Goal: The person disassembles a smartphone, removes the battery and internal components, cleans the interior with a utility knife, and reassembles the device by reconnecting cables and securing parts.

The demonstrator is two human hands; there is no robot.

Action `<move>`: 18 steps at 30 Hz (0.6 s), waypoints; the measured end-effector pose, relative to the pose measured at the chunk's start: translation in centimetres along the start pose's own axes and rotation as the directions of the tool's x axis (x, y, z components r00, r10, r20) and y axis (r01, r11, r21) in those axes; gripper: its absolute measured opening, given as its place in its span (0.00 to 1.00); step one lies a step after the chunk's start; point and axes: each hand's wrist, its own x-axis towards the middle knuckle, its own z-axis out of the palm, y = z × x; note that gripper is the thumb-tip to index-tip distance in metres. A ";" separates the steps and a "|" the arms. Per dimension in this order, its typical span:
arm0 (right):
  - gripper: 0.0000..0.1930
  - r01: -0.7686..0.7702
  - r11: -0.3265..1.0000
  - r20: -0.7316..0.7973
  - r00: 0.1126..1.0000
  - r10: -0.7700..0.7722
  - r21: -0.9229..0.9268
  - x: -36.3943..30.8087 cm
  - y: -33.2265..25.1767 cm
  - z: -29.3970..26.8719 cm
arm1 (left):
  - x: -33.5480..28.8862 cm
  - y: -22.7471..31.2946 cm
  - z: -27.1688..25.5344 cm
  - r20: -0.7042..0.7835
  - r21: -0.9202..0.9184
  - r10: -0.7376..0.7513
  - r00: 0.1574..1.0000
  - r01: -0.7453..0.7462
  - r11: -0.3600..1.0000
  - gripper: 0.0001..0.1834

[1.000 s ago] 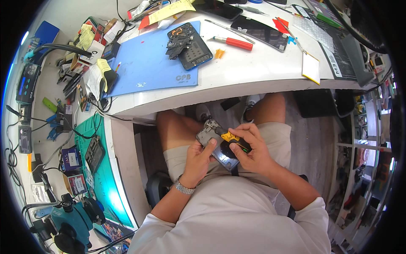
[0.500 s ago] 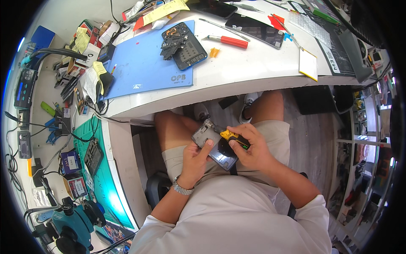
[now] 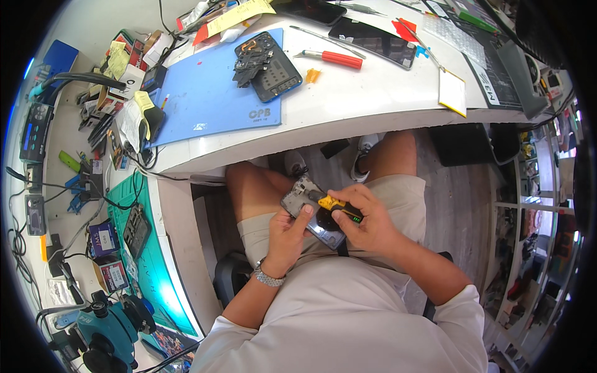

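Above my lap, my left hand (image 3: pixel 287 235) grips a phone frame (image 3: pixel 296 199) by its side, thumb lying over the grey inner face. The frame is tilted, its upper end bare grey metal and its lower end dark and shiny. In my right hand (image 3: pixel 372 225) is a yellow-and-black cordless hand tool (image 3: pixel 333 203) with small green lights. The tool's dark front end is over the middle of the frame; whether its tip touches cannot be made out. My right fingers hide part of its body.
On the workbench, a blue mat (image 3: pixel 211 93) carries an opened phone housing (image 3: pixel 277 78) with dark parts on it. Right of it lie a red-handled knife (image 3: pixel 341 59) and a phone screen (image 3: pixel 373 42). A teal microscope (image 3: pixel 109 332) stands at lower left. The bench edge (image 3: pixel 298 137) runs beyond my knees.
My right hand and the tool have shifted slightly left, and the tool's front end now lies lower over the middle of the frame. My left hand keeps its grip.
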 end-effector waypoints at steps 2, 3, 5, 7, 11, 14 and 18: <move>0.20 0.007 0.999 -0.049 0.999 -0.009 -0.039 0.3 0.8 -0.4 | 0.1 -0.4 -0.9 0.007 0.022 -0.004 1.000 0.004 1.000 0.11; 0.20 0.010 0.998 -0.072 0.997 -0.015 -0.059 0.4 1.1 -0.5 | 0.1 -0.4 -0.8 0.009 0.008 -0.003 1.000 0.003 1.000 0.11; 0.19 -0.013 1.000 -0.088 0.996 0.011 -0.026 0.4 1.0 -0.5 | 0.1 -0.1 -0.7 0.015 -0.021 0.001 1.000 -0.001 1.000 0.11; 0.19 -0.031 1.000 -0.098 0.995 0.031 0.003 0.4 0.6 -0.6 | 0.4 -0.3 -0.8 -0.048 -0.027 0.008 0.999 -0.009 1.000 0.12; 0.18 -0.018 1.000 -0.120 0.993 0.020 0.014 0.4 0.4 -0.6 | 0.7 0.4 -0.9 -0.113 -0.043 0.037 0.993 -0.043 0.998 0.15; 0.18 -0.049 0.998 -0.138 0.989 0.055 0.046 0.3 0.6 -0.5 | 0.7 1.2 -1.0 -0.104 -0.014 0.018 0.994 -0.020 1.000 0.25; 0.18 -0.033 0.999 -0.121 0.992 0.037 0.029 0.4 0.5 -0.7 | 0.3 2.5 -0.2 -0.019 -0.089 -0.004 1.000 0.002 0.996 0.27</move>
